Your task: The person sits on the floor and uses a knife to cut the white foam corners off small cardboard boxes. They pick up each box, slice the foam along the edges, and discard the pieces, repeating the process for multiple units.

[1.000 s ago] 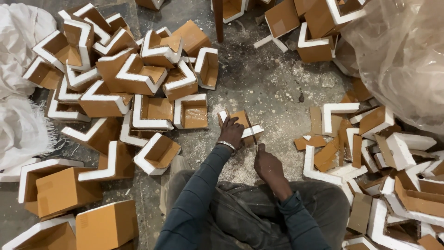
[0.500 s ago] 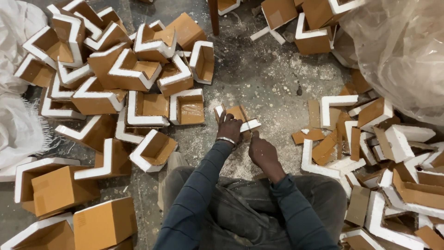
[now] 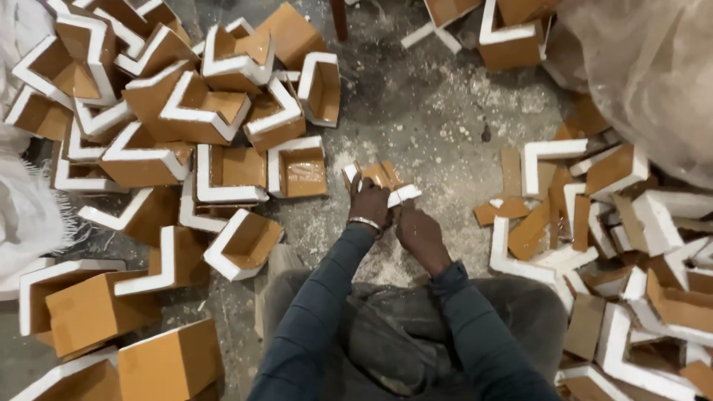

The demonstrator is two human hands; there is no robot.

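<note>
Dusty floor (image 3: 445, 111) | left hand (image 3: 370, 204), right hand (image 3: 418, 232) clamp foam-and-cardboard corner piece (image 3: 382, 182) | fingertips hidden

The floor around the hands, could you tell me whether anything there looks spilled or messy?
Yes. White crumbs and dust are strewn over the grey floor, thickest near the left hand and right hand, which hold a foam-and-card corner piece. Loose brown card strips lie scattered at right.

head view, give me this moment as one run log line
left hand: holds foam corner piece | right hand: on same piece | left: finished pile | right: loose foam strips | floor: dusty
</note>
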